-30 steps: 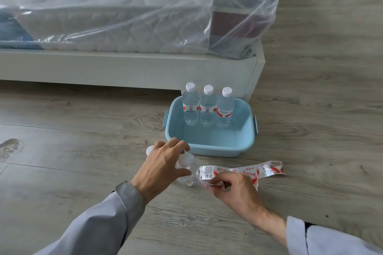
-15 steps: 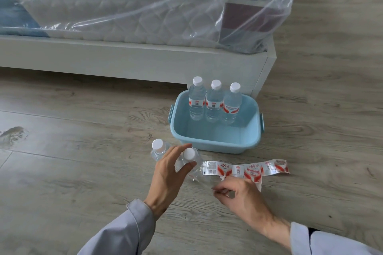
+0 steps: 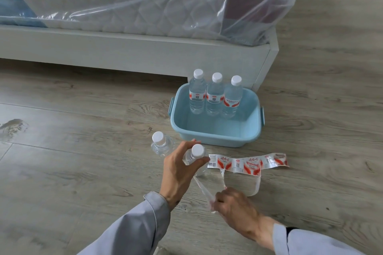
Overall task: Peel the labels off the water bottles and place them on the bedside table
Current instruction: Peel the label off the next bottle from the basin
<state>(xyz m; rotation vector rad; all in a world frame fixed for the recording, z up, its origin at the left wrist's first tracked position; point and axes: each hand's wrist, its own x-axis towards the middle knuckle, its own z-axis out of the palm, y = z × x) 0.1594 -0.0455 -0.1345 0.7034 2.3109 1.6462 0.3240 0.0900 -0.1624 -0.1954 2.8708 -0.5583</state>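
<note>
On the wooden floor [image 3: 83, 161], the person's left hand [image 3: 178, 172] wraps thumb and fingers around the shoulder of an upright water bottle [image 3: 196, 152], just under its white cap, with the cap standing clear above the fingertips. The right hand [image 3: 236, 209], nearer the person and to the right of that bottle, has its fingers curled in a pinch on a clear strip of label [image 3: 202, 189], which runs slanting from the lower part of the bottle to that hand. Just right of the held bottle, a chain of peeled red-and-white labels [image 3: 248, 164] lies flat on the floor, and thin white bands loop from it towards the right hand. A second bare bottle [image 3: 160, 145] stands beside the left fingers, on their left. Beyond them sits a light blue tub [image 3: 215, 141] near the corner of the white bed frame [image 3: 124, 54]; three labelled bottles [image 3: 213, 95] stand in a row against its far wall. A plastic-wrapped mattress [image 3: 124, 2] lies on the frame.
</note>
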